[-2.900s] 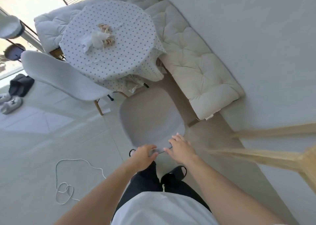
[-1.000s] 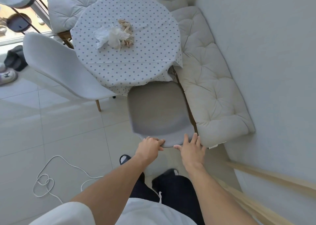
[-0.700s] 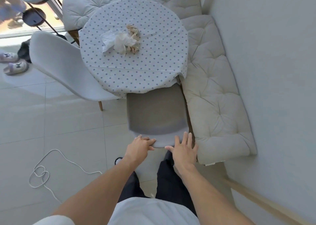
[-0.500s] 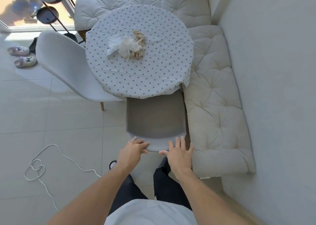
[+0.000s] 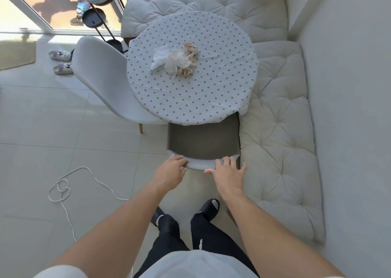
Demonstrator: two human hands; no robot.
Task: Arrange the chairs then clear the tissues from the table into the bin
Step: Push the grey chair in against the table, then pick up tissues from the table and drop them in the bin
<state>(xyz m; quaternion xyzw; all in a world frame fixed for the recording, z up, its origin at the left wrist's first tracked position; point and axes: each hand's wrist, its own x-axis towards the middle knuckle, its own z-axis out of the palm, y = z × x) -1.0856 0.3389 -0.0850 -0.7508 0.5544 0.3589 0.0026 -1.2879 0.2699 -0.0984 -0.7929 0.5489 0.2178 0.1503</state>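
Note:
A round table with a dotted cloth (image 5: 190, 100) carries a heap of white tissues (image 5: 169, 60) and crumpled beige tissues (image 5: 190, 54) near its middle. The near grey chair (image 5: 203, 140) stands with its seat partly under the table's front edge. My left hand (image 5: 171, 170) curls over the left end of the chair's top back edge. My right hand (image 5: 227, 172) lies flat against the right end, fingers spread. A second white chair (image 5: 105, 81) stands at the table's left, turned at an angle and only slightly under it. No bin is in view.
A cushioned corner bench (image 5: 275, 129) runs along the right wall and behind the table. A white cord (image 5: 63, 189) lies looped on the tiled floor at left. Slippers (image 5: 61, 62), a mat (image 5: 17, 53) and a black stand (image 5: 93, 19) are near the glass door.
The near chair has slid forward until its seat is partly under the table. I have stepped closer with it. My right hand's fingers have spread flat on the chair back.

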